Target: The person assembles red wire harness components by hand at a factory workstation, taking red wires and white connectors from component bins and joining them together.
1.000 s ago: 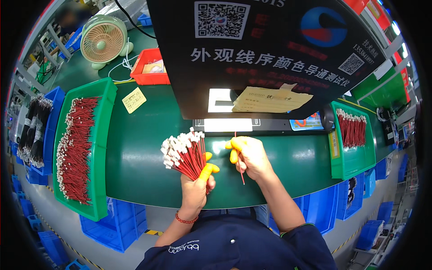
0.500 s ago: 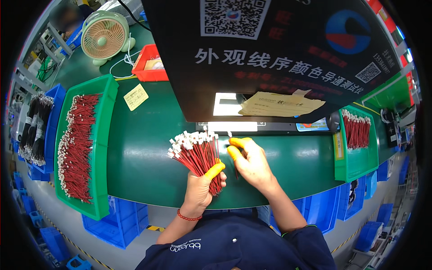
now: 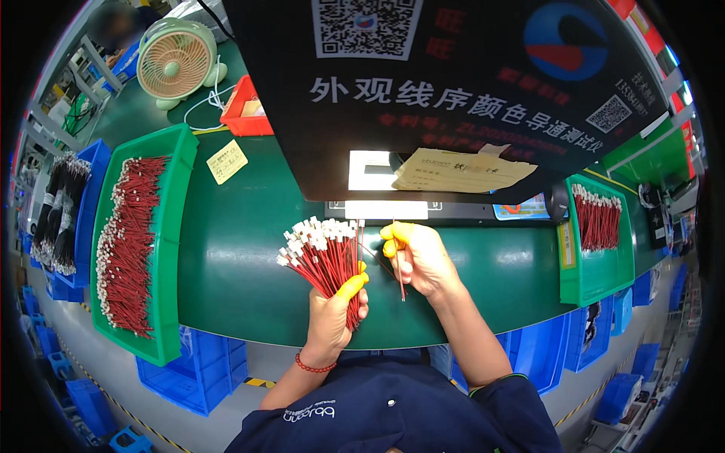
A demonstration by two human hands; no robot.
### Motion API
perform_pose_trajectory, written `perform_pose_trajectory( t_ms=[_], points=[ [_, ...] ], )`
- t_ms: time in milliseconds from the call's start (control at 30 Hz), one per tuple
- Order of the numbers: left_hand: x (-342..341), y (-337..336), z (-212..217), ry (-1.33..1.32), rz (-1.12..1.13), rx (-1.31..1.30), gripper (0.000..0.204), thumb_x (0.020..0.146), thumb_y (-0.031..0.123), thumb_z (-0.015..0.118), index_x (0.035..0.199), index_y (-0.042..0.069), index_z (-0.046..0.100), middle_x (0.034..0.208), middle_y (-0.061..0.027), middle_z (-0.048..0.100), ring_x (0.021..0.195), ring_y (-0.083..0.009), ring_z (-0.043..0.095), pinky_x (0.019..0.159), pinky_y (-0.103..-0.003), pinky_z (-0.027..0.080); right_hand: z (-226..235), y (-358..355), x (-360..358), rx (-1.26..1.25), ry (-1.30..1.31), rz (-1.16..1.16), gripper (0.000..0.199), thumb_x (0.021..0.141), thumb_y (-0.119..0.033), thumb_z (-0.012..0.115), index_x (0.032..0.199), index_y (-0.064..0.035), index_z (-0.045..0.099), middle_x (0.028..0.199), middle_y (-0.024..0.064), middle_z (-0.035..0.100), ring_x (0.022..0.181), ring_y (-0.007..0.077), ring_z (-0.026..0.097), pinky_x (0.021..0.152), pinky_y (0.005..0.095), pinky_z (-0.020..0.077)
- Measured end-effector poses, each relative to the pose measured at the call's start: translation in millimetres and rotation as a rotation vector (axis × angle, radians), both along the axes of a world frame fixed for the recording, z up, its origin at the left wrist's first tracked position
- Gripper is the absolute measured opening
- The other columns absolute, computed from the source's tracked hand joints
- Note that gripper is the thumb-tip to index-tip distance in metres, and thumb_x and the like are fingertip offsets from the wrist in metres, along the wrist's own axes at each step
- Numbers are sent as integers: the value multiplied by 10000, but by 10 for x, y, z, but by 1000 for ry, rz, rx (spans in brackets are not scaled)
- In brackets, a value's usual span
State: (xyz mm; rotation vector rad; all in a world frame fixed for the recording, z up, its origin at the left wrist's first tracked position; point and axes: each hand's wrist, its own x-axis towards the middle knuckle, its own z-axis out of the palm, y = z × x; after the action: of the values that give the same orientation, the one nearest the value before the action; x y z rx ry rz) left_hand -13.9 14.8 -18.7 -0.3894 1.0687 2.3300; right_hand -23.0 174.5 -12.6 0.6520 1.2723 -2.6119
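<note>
Gripping wire bundle (image 3: pixel 326 260) at base, left hand (image 3: pixel 332 317) fingers clamped; right hand (image 3: pixel 423 260) pinching single wire (image 3: pixel 398 268). Light, limp; hold near connectors.

The table (image 3: pixel 249 249) has a smooth green top with a soft sheen that throws back pale glare. The wire bundle (image 3: pixel 325 260) in the left hand (image 3: pixel 332 321) looks like thin red plastic-coated leads tipped with white plastic connectors, slightly glossy. Both hands wear yellow rubbery finger cots (image 3: pixel 393 235), smooth and matt; the right hand (image 3: pixel 423 260) pinches a single red lead. The green trays (image 3: pixel 177 226) at either side are hard moulded plastic with a dull shine. The blue bins (image 3: pixel 196 370) below look like the same hard plastic. A brown paper envelope (image 3: pixel 461 170) lies matt under the dark board. The fan (image 3: pixel 175 64) has a pale plastic grille. The dark sleeves (image 3: pixel 377 411) are matt cloth.
</note>
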Motion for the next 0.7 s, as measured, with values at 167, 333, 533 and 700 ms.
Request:
perform_pose_trajectory(
  t_ms=[167,333,533,700],
  points=[
    [-5,22,-43,46,-33,-61,179,776,30,579,945,5,528,742,-78,565,572,-138,551,415,-236,453,260,-156,50,520,-13,131,198,823,-179,535,870,10,566,548,19,489,370,43,393,313,189,312],
    [34,94,-22,29,-2,-34,177,775,33,582,941,3,528,740,-87,566,588,-153,568,441,-256,485,203,-258,96,626,78,86,202,817,-174,534,802,21,584,521,11,481,370,55,397,331,208,326],
    [24,2,21,10,-44,-59,208,767,17,578,967,-11,524,765,-72,562,572,-128,537,407,-247,451,116,-20,16,389,34,-4,206,804,-162,490,719,16,549,465,23,434,312,79,331,302,222,310],
    [38,3,-36,37,-31,-82,190,765,18,581,945,-9,525,752,-72,561,585,-131,548,412,-245,462,104,-17,5,236,31,-18,211,819,-176,488,734,10,542,468,20,431,316,71,332,302,217,313]
  ],
)
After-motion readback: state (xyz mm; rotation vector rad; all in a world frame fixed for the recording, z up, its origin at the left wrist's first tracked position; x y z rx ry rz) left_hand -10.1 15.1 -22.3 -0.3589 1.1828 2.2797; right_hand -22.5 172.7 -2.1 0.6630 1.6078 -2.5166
